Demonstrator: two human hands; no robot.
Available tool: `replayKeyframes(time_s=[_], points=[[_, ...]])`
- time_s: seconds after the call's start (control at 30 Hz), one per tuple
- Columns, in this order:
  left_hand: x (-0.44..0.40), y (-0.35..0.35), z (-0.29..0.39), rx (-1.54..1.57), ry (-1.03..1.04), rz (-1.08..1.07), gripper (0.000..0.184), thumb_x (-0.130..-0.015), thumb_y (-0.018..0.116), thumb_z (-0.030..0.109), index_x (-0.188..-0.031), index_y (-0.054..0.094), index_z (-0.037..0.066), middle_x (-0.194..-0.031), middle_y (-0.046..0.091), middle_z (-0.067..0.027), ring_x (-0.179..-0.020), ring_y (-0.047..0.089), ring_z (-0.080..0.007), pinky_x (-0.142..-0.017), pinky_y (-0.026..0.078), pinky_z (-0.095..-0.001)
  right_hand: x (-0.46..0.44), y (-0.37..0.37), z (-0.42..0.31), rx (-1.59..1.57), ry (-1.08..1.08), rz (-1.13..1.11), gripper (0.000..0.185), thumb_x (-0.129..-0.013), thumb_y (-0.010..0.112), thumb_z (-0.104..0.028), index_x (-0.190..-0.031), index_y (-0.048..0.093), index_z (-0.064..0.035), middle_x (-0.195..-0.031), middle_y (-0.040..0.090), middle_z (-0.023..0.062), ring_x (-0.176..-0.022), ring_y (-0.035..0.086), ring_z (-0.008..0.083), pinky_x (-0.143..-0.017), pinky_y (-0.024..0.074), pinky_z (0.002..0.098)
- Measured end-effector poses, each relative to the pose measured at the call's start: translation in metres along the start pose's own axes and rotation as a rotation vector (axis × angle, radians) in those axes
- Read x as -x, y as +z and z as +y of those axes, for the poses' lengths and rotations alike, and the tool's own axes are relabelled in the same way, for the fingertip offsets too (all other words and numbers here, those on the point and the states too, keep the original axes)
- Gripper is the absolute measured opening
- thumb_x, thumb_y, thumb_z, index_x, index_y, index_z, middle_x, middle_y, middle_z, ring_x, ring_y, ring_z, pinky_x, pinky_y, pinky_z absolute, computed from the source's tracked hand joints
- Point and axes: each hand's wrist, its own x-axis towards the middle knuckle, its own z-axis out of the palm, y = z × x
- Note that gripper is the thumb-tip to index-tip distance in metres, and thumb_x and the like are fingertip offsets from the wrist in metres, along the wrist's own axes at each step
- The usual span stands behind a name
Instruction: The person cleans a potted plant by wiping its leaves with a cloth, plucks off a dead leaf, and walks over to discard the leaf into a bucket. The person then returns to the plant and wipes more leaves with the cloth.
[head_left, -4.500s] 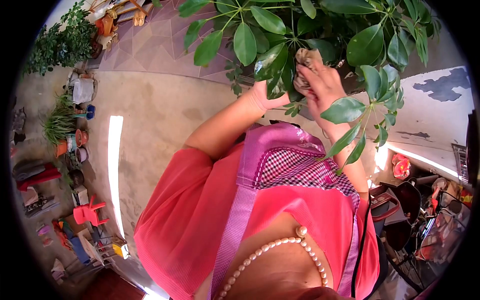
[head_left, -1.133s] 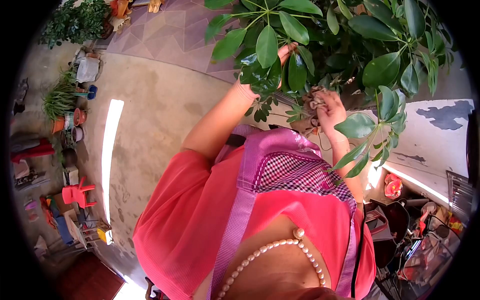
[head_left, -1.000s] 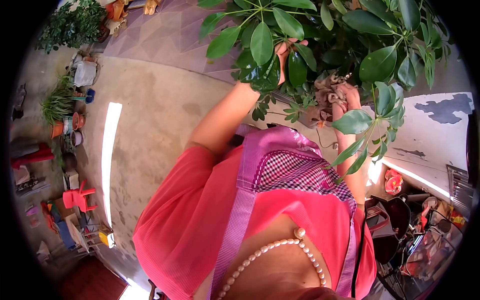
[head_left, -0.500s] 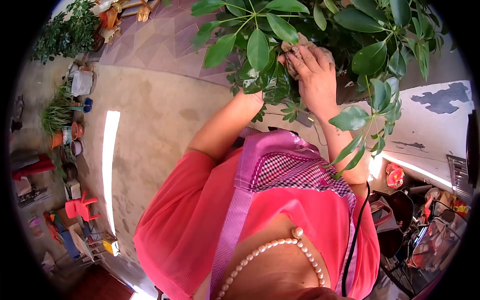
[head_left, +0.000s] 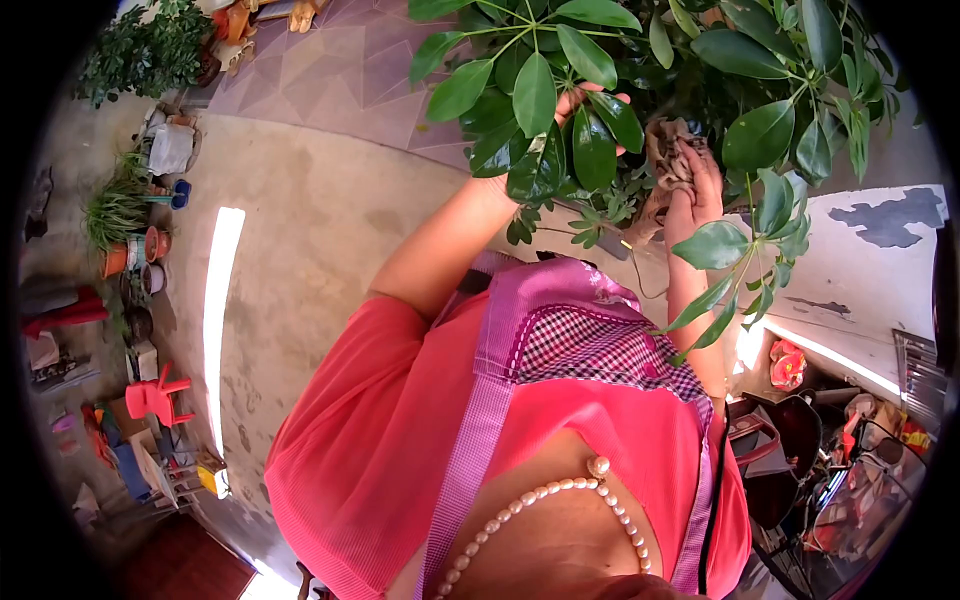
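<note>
A bushy potted-type plant with glossy green leaves [head_left: 535,95] fills the top of the head view. My left hand [head_left: 572,104] is in among a cluster of wet-looking leaves [head_left: 594,148], cupped behind it; its fingers show only in the gaps, and the palm is hidden. To the right, my right hand [head_left: 704,180] grips a crumpled brownish cloth [head_left: 668,160], held apart from the leaf cluster. Part of the cloth hangs down beside the wrist. A drooping sprig [head_left: 710,243] crosses in front of my right forearm.
Along the left wall stand potted plants [head_left: 117,210] and a small red chair [head_left: 158,396]. A bright strip of sunlight [head_left: 222,320] lies on the concrete floor [head_left: 320,215]. Bags and other clutter [head_left: 850,450] fill the lower right, near a peeling white wall [head_left: 850,290].
My right hand has drawn away from the leaf cluster to the right and slightly down, carrying the cloth. The left hand stays behind the leaves, with more of its fingers showing.
</note>
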Motion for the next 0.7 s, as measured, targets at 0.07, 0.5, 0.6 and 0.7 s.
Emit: replayKeyframes(time_s=[0.07,0.5,0.6,0.7], points=[[0.001,-0.001,-0.004,0.025,-0.010,-0.034,0.048,-0.095,0.045,0.033,-0.135,0.037,0.007,-0.134,0.042,-0.0210,-0.116,0.051,-0.0320,-0.099,0.043,-0.0473,0.000,-0.006,-0.018,-0.031,0.074,0.019,0.057,-0.068,0.040,0.009,-0.120,0.057,-0.0066,-0.124,0.049,0.0178,-0.116,0.046,0.0327,-0.102,0.0335,0.0355],[0.009,-0.049,0.006,0.115,-0.050,0.047,0.042,-0.099,0.035,0.023,-0.137,0.032,0.007,-0.132,0.045,-0.0180,-0.120,0.046,-0.0281,-0.103,0.039,-0.0396,0.003,0.003,0.008,0.505,-0.148,-0.378,0.054,-0.066,0.052,0.006,-0.117,0.058,-0.0101,-0.126,0.051,0.0128,-0.114,0.046,0.0343,-0.096,0.0407,0.0384],[0.025,-0.109,0.009,0.429,-0.162,-0.107,0.044,-0.098,0.036,0.026,-0.136,0.033,0.004,-0.133,0.045,-0.0142,-0.122,0.044,-0.0296,-0.103,0.036,-0.0441,0.005,0.001,0.012,0.409,-0.186,-0.326,0.055,-0.066,0.051,0.006,-0.118,0.056,-0.0089,-0.121,0.053,0.0152,-0.103,0.052,0.0305,-0.088,0.0453,0.0350],[0.050,-0.067,-0.001,-0.142,-0.206,0.826,0.054,-0.095,0.044,0.036,-0.137,0.033,0.003,-0.138,0.040,-0.0128,-0.128,0.037,-0.0275,-0.105,0.031,-0.0447,0.006,0.000,-0.001,-0.002,0.082,-0.301,0.056,-0.067,0.051,0.010,-0.121,0.052,-0.0082,-0.116,0.055,0.0120,-0.090,0.056,0.0196,-0.076,0.0476,0.0258]])
